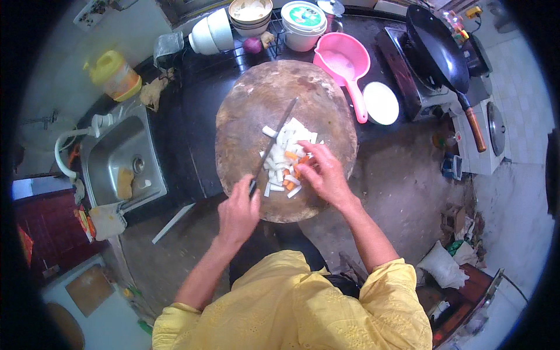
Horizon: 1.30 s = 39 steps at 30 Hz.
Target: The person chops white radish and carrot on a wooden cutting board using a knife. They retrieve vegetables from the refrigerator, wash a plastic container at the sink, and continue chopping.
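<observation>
My left hand point(239, 210) is closed round the dark handle of a kitchen knife point(276, 139). The blade points up and away over a round wooden chopping board point(249, 96), along the left side of a heap of cut white vegetable pieces point(286, 139). Orange pieces point(290, 155), perhaps carrot, are mixed into the lower part of the heap. My right hand point(323, 173) is at the right side of the heap, its fingers bent and spread over the pieces. Whether its fingertips hold a piece cannot be told.
Beyond the board are a pink plastic dipper point(343, 57), a white bowl point(380, 103), a lidded white tub point(303, 26), stacked bowls point(250, 15) and a red onion point(252, 45). A steel sink point(153, 168) is at the left. A black wok point(442, 57) rests on the stove at the right.
</observation>
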### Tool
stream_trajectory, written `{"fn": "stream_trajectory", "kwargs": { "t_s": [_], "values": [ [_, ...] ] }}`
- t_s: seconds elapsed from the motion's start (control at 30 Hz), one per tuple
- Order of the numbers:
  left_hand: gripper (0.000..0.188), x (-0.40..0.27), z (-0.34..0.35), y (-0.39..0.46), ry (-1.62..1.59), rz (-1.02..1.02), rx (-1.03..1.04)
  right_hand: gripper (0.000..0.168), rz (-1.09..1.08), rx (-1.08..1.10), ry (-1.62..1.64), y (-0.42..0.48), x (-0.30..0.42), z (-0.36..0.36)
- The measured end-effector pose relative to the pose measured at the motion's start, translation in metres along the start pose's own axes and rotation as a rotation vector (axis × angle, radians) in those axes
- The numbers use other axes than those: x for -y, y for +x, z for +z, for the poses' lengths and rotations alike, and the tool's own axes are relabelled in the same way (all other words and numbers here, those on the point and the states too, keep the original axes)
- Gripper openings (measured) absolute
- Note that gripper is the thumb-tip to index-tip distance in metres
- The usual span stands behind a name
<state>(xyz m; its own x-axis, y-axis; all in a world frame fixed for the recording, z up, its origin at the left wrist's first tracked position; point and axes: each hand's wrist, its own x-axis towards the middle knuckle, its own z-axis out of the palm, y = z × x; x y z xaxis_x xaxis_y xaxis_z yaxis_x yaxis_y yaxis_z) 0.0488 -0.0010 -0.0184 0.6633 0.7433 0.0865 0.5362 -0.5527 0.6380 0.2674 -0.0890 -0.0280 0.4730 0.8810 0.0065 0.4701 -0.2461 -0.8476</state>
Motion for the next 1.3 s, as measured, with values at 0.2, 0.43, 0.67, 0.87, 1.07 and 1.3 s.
{"fn": "stream_trajectory", "kwargs": {
  "t_s": [0.2,0.43,0.67,0.87,1.07,1.3],
  "values": [
    [0.042,0.013,-0.008,0.001,0.247,-0.065,0.072,0.054,0.21,-0.066,-0.112,-0.008,-0.042,-0.003],
    [0.048,0.01,-0.012,0.006,0.15,0.075,0.121,0.055,0.113,-0.038,-0.047,-0.002,-0.033,-0.01],
    [0.044,0.018,-0.038,0.051,0.342,0.126,0.435,0.056,0.018,0.0,-0.161,0.0,-0.051,-0.004],
    [0.037,0.036,-0.071,0.035,-0.03,0.018,0.302,0.052,0.234,-0.129,-0.08,-0.025,-0.039,0.001],
    [0.025,0.036,-0.088,0.019,-0.592,-0.409,0.422,0.043,0.209,-0.258,-0.03,-0.029,0.0,0.019],
    [0.016,0.023,-0.097,0.018,-1.22,-0.671,0.631,0.016,-0.231,-0.074,-0.275,-0.059,0.02,0.052]
  ]
}}
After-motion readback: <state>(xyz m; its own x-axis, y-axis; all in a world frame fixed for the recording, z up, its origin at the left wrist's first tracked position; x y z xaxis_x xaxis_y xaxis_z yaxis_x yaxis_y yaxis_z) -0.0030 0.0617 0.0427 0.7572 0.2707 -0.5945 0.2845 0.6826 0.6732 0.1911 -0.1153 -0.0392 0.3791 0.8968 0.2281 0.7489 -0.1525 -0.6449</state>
